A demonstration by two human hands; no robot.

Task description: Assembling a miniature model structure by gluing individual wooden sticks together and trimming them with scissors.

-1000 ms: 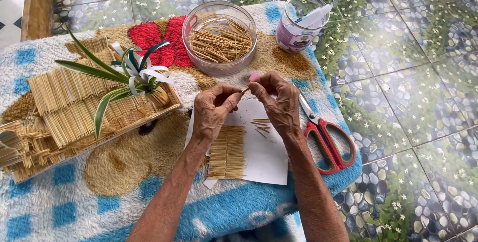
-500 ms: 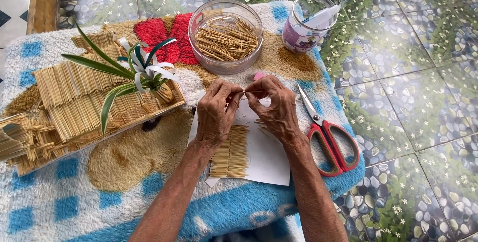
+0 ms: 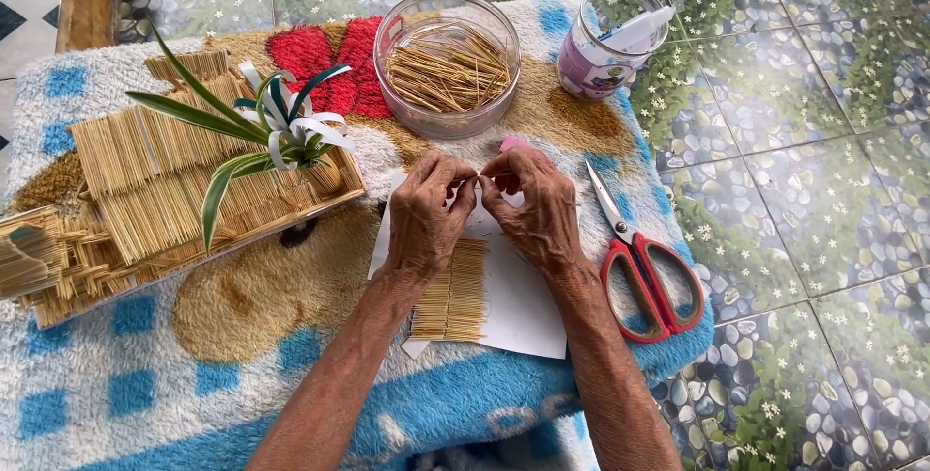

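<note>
Both hands meet fingertip to fingertip above a white sheet [image 3: 528, 306]. The left hand [image 3: 429, 219] and the right hand [image 3: 533, 209] are closed in a pinch, thumbs and forefingers pressed together on something thin between them; it is too small to tell for sure, though it looks like a stick. Just under the left hand, on the sheet, lies a flat mat of sticks [image 3: 455, 292], thin pale straw-coloured slivers laid side by side in a neat rectangle.

Everything rests on a fluffy towel [image 3: 145, 384], thick-piled, with blue squares, tan patches and a red shape near the top. It covers the tabletop, and glossy pebble-and-flower patterned floor tiles [image 3: 823, 190] show beyond it.

Behind the hands stands a round clear bowl [image 3: 387, 83] holding a loose heap of the same thin sticks. To its right is a clear jar [image 3: 591, 64] with a pink band, and a white nozzle-topped tube leans inside it. A small pink thing [image 3: 511, 143] peeks out just above the right hand's fingers.

Right of the sheet lie scissors [image 3: 644, 267], steel blades shut, with red looped handles.

At the left sits a model [image 3: 145, 190] built of stick panels, ribbed like thatch, with a shallow wooden edge. On it lies a white flower [image 3: 291, 127] with long green strap leaves.
</note>
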